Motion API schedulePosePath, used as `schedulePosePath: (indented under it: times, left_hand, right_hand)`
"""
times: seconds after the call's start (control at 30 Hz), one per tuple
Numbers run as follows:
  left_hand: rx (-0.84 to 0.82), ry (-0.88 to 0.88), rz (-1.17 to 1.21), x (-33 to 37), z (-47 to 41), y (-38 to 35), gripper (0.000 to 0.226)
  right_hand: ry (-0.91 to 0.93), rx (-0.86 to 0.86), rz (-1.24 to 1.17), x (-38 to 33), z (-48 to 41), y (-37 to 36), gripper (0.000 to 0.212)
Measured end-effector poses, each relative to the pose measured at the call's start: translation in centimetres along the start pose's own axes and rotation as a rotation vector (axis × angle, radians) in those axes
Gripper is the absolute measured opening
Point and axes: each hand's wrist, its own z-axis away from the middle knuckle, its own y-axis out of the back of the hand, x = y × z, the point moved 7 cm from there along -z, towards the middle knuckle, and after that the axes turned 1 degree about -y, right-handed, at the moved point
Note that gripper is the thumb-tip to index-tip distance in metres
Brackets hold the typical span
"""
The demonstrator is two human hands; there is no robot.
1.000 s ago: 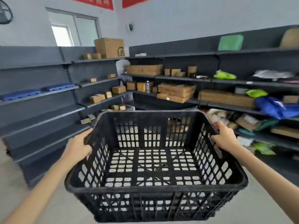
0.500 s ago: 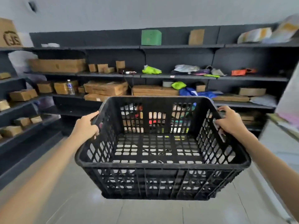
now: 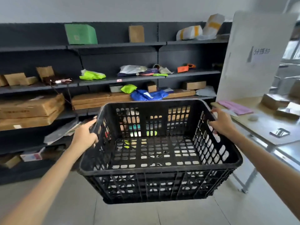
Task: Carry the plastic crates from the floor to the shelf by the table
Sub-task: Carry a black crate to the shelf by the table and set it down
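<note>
An empty black plastic crate with slotted walls hangs in the air in front of me, above the tiled floor. My left hand grips its left rim and my right hand grips its right rim. Behind the crate runs a dark shelf unit with several boards, holding cardboard boxes and bagged parcels. A table stands to the right, beside the shelf's right end.
Flat cardboard boxes fill the shelf's left side, with a blue bag and green bags at its middle. A white panel stands at the table's back edge. Small boxes, pink sheets and a phone-like object lie on the table.
The view has swung right along the shelves. The table and white panel have come into view on the right. Both hands keep their hold on the crate, which stays lifted.
</note>
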Motion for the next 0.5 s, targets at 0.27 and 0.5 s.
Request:
schedulePosePath:
  times: [0.27,0.5]
  left_hand:
    - [-0.043,-0.020,0.005,5.9,-8.6,-13.7,0.073]
    - [-0.022,0.020,0.051,8.6,-13.3,-23.1,0.074]
  right_hand:
    - [-0.060,0.019,-0.013,9.7,-11.4,-0.7,0.048]
    - [-0.050,-0.026,-0.030,14.6,-20.9,-1.7,0.050]
